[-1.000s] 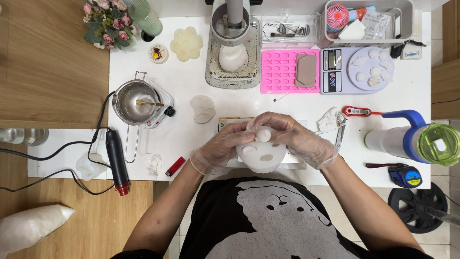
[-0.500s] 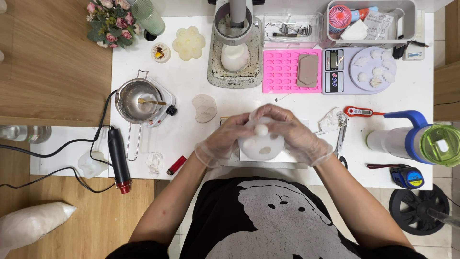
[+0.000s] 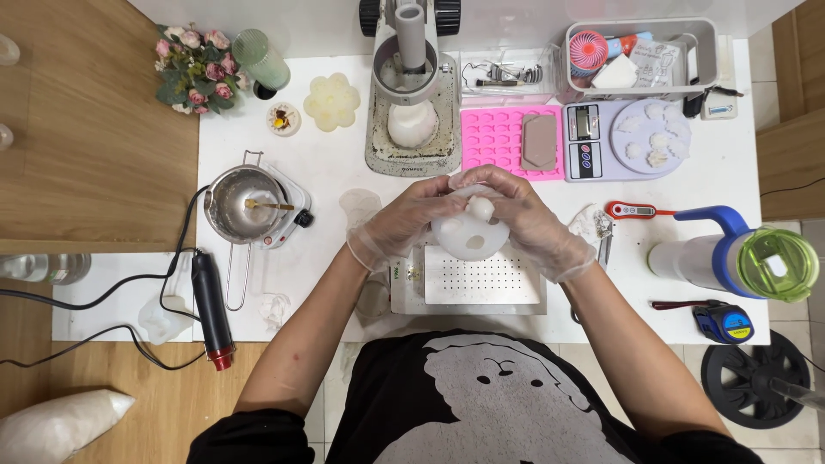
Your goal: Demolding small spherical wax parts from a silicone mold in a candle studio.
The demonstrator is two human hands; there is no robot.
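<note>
Both gloved hands are wrapped around a white silicone mold (image 3: 468, 234), held up just above the white perforated tray (image 3: 484, 277) in the middle of the worktop (image 3: 344, 172). Left hand (image 3: 397, 225) has its grip closed on the mold's left side, right hand (image 3: 526, 219) closed over its top and right. The mold's roundish, so no clear long axis; its open face with small round holes points toward the camera. Pink mold tray (image 3: 498, 139) sits just beyond, melting pot (image 3: 243, 204) off to the left.

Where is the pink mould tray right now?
The pink mould tray lies at the table's far side, between the grey press and the kitchen scale, beyond both gloved hands.
</note>
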